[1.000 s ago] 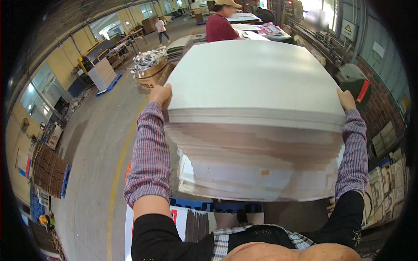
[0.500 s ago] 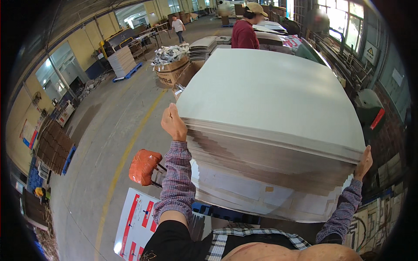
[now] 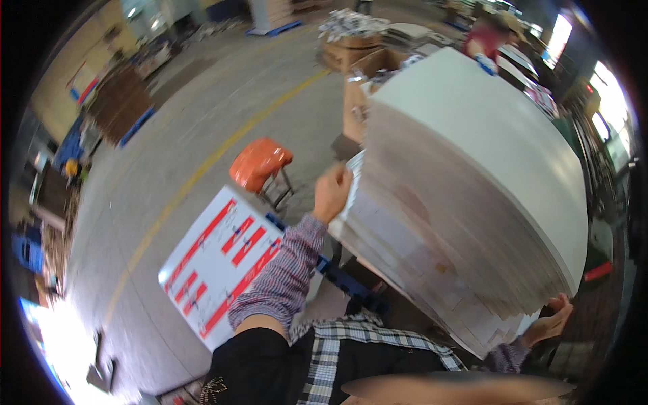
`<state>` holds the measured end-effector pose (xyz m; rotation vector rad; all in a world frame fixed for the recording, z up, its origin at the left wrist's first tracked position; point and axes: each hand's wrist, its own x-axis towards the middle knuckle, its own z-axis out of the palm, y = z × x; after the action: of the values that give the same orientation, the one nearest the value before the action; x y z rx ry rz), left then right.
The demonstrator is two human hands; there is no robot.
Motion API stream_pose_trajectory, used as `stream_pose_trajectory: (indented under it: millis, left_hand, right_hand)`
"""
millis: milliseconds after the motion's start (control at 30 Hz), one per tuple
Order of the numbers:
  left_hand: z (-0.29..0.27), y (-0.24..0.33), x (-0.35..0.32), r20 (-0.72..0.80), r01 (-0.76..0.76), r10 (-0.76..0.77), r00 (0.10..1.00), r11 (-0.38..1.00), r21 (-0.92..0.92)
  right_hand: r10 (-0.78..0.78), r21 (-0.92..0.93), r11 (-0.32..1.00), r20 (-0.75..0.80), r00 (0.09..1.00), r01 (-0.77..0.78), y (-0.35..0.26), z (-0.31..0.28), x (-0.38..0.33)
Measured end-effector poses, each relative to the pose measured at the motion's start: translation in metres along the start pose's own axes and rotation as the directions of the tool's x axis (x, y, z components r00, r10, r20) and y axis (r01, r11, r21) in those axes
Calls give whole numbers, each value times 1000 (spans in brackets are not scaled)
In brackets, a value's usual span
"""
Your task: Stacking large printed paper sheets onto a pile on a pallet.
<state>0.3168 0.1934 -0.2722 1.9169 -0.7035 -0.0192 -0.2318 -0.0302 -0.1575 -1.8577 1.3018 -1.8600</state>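
A tall stack of large pale sheets point(image 3: 486, 142) rises in front of me, its layered grey-brown side facing me. The lower part shows whiter, uneven sheet edges point(image 3: 412, 236). My left hand point(image 3: 333, 192) is closed at the stack's left edge, beside the white lower sheets; what its fingers hold, if anything, is hidden. By the near right corner, below the top sheets, my right hand point(image 3: 548, 322) has its fingers loosely apart and seems to hold nothing. Slight blur hides whether it touches the stack.
To the left stand an orange-covered stool point(image 3: 260, 164) and a white board with red stripes point(image 3: 219, 263). Blue pallet parts point(image 3: 351, 287) show below the stack. Cardboard boxes point(image 3: 358, 101) with scraps stand beyond it. A co-worker in a red top point(image 3: 482, 44) is at the far side.
My view has swung and tilted, so the stack appears turned. The left hand has left the top sheets' corner for lower down the left side. The right hand has dropped below its corner.
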Motion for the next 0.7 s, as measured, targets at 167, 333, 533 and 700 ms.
stream_pose_trajectory:
  millis: [167, 333, 533, 700]
  left_hand:
    - [-91, -151, -295, 723, 37, -431, 540, 870, 491]
    - [-155, -162, -536, 195, 687, -839, 507, 530, 496]
    - [-134, -82, -702, -395, 270, -654, -645, 288, -919]
    - [8, -43, -769, -336, 943, -930, -150, -236, 234]
  right_hand:
    - [-84, 88, 996, 756, 649, 26, -107, 111, -130]
    - [-253, 242, 963, 963, -90, -115, -100, 231, -222]
    - [-480, 566, 819, 589, -650, -92, -188, 322, -345]
    - [-439, 596, 792, 401, -804, -135, -216, 365, -423]
